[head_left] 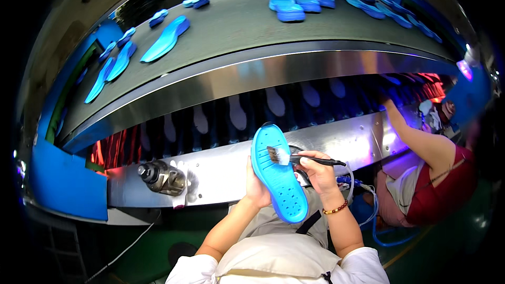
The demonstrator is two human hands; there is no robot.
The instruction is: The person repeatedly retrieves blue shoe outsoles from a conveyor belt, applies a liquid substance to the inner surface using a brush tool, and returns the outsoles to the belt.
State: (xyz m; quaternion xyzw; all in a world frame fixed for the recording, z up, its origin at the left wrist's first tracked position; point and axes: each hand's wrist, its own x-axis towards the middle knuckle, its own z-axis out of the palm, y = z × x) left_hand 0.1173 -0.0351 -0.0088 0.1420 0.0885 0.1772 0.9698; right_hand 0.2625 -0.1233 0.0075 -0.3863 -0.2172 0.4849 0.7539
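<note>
Over the near edge of the bench (221, 171), a blue shoe sole (273, 179) is held tilted, the left hand (256, 186) clamped on its side. The right hand (317, 171) grips a brush (298, 159), bristles against the sole. A dark-capped bottle (165, 178) sits toward the bench's left end; beyond the bench, a conveyor belt (226, 31) carries more soles (165, 40).

Left hand (255, 189): holds bright-blue perforated shoe sole (286, 192)
Right hand (320, 173): black-handled flat brush (322, 161), bristles (273, 154) over sole
Shiny metal bench (213, 176): dark translucent bottle (173, 181)
Grey belt (231, 23): blue soles (167, 40)
</note>
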